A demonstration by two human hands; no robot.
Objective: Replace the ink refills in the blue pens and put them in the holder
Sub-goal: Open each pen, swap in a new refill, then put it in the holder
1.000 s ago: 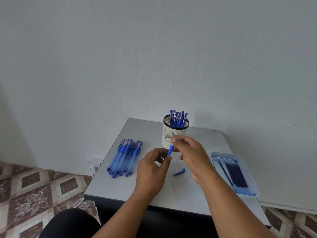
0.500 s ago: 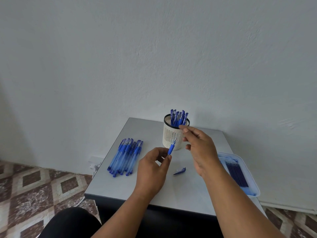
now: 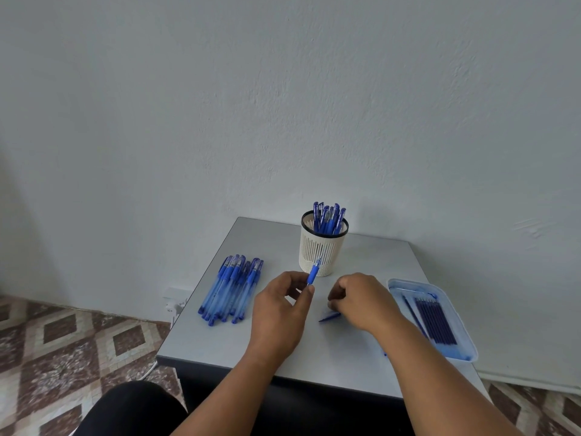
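One blue pen point(image 3: 313, 273) is pinched between the thumb and fingers of the left hand point(image 3: 279, 313), which is curled round its lower end; the pen tilts up and away so that its tip shows in front of the lower wall of the holder point(image 3: 323, 247). The holder is a white slotted cup with a dark rim, standing upright toward the back of the table point(image 3: 267, 234), and a cluster of capped blue pens point(image 3: 328, 218) stands inside it, their tops rising above the rim.

Nearer than the holder and slightly right of it, the right hand point(image 3: 361, 300) rests low over the table with its fingers curled under toward a small blue pen cap point(image 3: 330, 316) lying flat on the surface. The fingertips are hidden beneath the hand, so whether they grip or merely touch the cap cannot be told.

To the left of the holder, a bundle of blue pens point(image 3: 232, 289) lies side by side on the table, caps pointing to the back, well apart from the left hand. To the right of the holder, near the table's right edge, sits a shallow clear tray point(image 3: 465, 347) holding a row of dark blue ink refills point(image 3: 435, 319) laid parallel. A pale wall point(image 3: 283, 105) rises behind the holder, and patterned floor tiles point(image 3: 63, 341) show below the table's left side.
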